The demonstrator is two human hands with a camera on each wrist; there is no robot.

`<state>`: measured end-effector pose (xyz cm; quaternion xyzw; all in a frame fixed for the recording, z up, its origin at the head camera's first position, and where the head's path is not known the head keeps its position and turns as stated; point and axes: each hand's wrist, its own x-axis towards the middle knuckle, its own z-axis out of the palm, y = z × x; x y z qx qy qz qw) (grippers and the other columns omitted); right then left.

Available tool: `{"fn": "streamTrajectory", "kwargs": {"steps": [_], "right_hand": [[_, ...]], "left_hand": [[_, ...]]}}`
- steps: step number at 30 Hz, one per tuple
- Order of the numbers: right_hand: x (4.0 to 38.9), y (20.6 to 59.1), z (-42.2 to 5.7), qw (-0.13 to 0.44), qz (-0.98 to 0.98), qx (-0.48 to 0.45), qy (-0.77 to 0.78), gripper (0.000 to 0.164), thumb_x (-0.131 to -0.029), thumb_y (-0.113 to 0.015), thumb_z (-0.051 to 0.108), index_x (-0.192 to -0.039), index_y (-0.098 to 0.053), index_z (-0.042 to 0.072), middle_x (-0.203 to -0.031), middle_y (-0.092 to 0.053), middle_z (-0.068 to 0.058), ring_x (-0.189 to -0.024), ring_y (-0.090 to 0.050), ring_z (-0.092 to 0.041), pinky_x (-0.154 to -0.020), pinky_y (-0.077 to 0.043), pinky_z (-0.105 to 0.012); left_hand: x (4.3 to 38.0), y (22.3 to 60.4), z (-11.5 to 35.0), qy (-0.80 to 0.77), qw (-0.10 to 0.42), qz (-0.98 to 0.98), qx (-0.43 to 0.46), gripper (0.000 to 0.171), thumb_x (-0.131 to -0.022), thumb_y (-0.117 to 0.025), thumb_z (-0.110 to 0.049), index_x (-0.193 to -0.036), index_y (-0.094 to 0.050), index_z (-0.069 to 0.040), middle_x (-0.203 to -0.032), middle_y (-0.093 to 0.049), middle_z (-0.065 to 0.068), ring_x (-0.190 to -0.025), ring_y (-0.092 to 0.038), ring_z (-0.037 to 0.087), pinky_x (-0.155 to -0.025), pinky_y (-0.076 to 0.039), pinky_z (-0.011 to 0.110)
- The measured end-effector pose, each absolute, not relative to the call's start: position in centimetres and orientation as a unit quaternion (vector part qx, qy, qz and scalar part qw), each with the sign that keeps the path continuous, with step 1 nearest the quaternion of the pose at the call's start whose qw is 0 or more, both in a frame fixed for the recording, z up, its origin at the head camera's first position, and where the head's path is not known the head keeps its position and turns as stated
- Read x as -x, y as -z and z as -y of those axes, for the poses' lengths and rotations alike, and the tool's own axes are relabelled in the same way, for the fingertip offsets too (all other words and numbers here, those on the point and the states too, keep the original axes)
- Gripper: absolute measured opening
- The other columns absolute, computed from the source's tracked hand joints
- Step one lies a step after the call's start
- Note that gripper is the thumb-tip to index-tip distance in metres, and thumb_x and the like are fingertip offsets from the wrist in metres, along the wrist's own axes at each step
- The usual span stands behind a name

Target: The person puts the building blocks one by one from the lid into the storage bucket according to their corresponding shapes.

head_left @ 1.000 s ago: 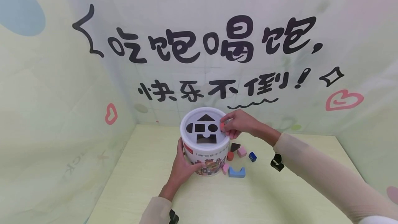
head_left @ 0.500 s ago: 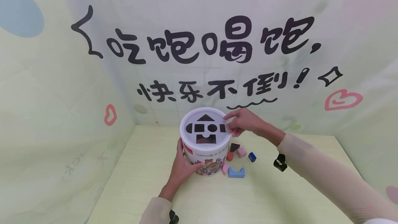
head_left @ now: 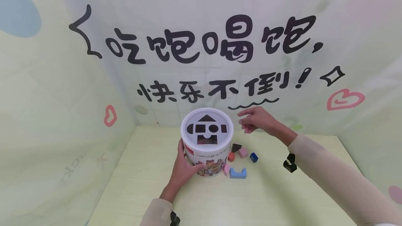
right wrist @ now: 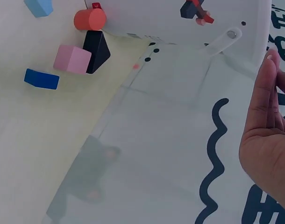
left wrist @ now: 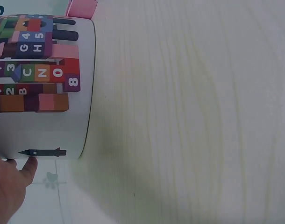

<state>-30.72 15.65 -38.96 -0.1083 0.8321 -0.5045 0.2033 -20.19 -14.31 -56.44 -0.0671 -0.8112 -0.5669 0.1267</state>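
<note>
My left hand holds the side of a white round shape-sorter bucket, its thumb across the printed front. The white lid has cut-outs: a triangle, a half-round, a square, a circle, a narrow rectangle and a notched one. My right hand hovers right of the lid, apart from it, with loosely bent fingers and nothing visible in them. In the right wrist view its fingers lie together near the bucket.
Right of the bucket lie a black triangular block, a pink block, a red cylinder, a dark blue block, a pink rounded block and a light blue arch block. A printed curtain stands behind the table.
The orange-red block pinched by my right hand at the lid's narrow slot is out of sight, and the slot shows dark. That hand has moved off rightward; my left hand stayed put.
</note>
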Motion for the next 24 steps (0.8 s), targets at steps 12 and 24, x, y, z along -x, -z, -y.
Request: {"fn": "streamTrajectory", "kwargs": {"steps": [12, 24], "right_hand": [[31.8, 42.0, -17.3, 0.214, -0.825, 0.069, 0.518, 0.049, -0.094, -0.064, 0.015, -0.135, -0.051, -0.006, -0.082, -0.069, -0.015, -0.061, -0.066, -0.015, -0.067, -0.061, -0.029], [30.8, 46.2, -19.3, 0.222, -0.815, 0.049, 0.532, 0.046, -0.094, -0.063, 0.015, -0.133, -0.051, -0.007, -0.078, -0.068, -0.015, -0.058, -0.063, -0.014, -0.062, -0.06, -0.028]], "left_hand": [[20.2, 56.3, 14.3, 0.572, 0.121, 0.809, 0.062, 0.129, -0.057, -0.091, -0.05, -0.153, -0.005, -0.043, -0.154, -0.031, -0.012, -0.143, -0.03, 0.019, -0.113, -0.034, 0.053], [19.2, 54.4, 14.1, 0.575, 0.109, 0.808, 0.061, 0.128, -0.062, -0.093, -0.033, -0.156, -0.006, -0.03, -0.158, -0.029, 0.001, -0.145, -0.027, 0.026, -0.114, -0.031, 0.054]]}}
